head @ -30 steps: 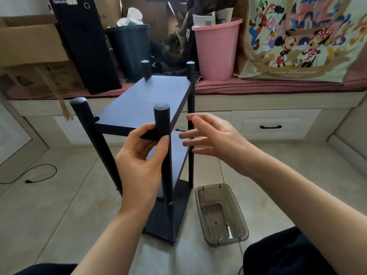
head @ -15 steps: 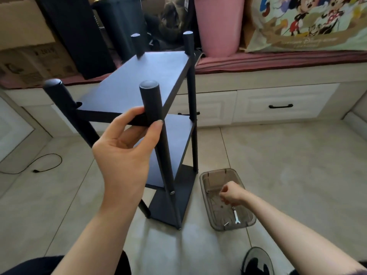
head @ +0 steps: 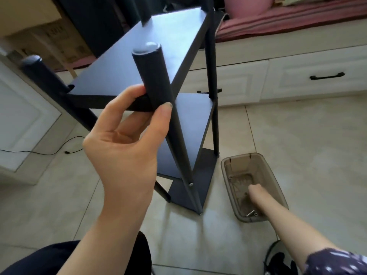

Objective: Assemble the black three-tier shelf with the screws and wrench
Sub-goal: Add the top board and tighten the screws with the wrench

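A: Where is the shelf [head: 172,46] standing?

B: It stands on the tiled floor [head: 297,139], in front of the white drawers [head: 309,76]. It has three black boards, one above the other, with round black posts at the corners. The top board leans a little to the left in this view.

A: Who holds it?

B: The left hand [head: 123,147] holds it. The thumb and fingers are curled around the near post [head: 156,80], just where this post meets the front edge of the top board. A small silver screw head [head: 190,184] shows lower on the same post.

A: And the right hand [head: 256,193]?

B: It reaches down into the clear brown plastic box [head: 278,187], which sits on the floor just beside the bottom board, on the right. Only the back of the hand shows, so I cannot tell if the fingers are closed on something. Near the wrist, in the corner of the box, lie some small metal parts [head: 251,213], perhaps screws.

A: What is around?

B: A dark cable [head: 43,151] lies on the floor at the left. Behind the shelf are cardboard boxes [head: 45,42] and a pink bucket [head: 248,6] on a red cushion [head: 288,18].
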`<state>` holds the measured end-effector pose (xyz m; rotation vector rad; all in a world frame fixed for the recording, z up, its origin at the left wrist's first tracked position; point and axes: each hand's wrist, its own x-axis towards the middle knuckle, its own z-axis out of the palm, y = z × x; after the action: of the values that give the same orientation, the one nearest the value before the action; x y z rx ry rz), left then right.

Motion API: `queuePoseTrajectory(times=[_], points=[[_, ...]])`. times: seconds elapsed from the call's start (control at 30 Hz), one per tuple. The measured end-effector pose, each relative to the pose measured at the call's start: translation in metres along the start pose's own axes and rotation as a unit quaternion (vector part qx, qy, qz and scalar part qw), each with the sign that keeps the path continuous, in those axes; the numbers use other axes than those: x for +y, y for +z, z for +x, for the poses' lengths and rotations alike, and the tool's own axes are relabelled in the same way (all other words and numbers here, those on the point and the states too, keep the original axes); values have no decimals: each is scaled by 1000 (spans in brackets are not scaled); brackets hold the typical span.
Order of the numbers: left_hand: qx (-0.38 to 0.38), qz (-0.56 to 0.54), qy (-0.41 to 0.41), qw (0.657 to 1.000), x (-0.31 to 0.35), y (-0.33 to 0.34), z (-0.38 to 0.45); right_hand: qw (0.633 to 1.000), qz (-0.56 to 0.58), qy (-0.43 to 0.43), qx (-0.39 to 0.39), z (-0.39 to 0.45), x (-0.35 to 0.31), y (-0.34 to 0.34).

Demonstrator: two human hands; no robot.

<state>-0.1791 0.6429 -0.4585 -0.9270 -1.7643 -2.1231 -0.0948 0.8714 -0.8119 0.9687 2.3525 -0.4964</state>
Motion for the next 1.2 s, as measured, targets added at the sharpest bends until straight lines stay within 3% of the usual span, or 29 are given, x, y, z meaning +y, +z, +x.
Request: queuePoseTrajectory(times=[0.37, 0.63, 0.87, 1.2], points=[[13, 33, 17, 999, 1, 7, -3, 994, -80, -24, 71, 13, 3, 8], [9, 37, 20, 999, 0, 5, -3, 991, -112, -8, 73, 18, 0, 7], [3, 42, 25, 999, -1, 5, -2, 996, 57, 32, 53, 4, -1, -12], [16, -9, -15, 1000, 3, 7, -3, 989, 108, -15, 103, -49, -8, -60]])
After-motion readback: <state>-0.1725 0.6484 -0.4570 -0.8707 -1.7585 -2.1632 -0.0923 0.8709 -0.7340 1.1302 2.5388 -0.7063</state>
